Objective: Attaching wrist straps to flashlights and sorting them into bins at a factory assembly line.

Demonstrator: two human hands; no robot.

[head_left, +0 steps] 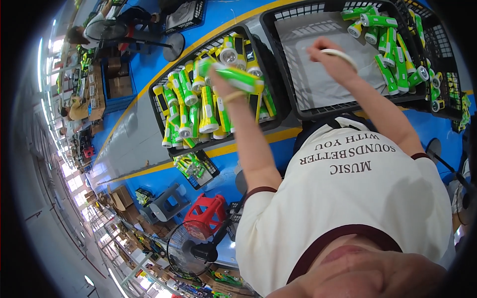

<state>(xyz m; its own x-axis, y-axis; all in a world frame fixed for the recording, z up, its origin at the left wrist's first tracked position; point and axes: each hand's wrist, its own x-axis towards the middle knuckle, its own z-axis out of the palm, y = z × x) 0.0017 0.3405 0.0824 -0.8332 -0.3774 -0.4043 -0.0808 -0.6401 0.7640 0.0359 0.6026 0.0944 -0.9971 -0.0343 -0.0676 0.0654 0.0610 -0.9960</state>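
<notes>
My left hand (221, 82) is closed around a green and white flashlight (237, 79), smeared by motion. Below it a black crate (160, 130) is heaped with yellow and green flashlights (207, 119). To the right, my right hand (334, 63) hangs over a second black crate (294, 94) lined with a grey sheet (310, 74). Its fingers are curled in, and nothing shows in them. A pale bangle (341, 53) circles that wrist. Several green flashlights (390, 47) lie along this crate's right side.
Another crate (449, 54) with flashlights stands at the far right. A red stool (206, 213), a grey stool (169, 202) and a black fan (191, 251) are at lower left. A standing fan (107, 30) and another person (79, 36) are at upper left.
</notes>
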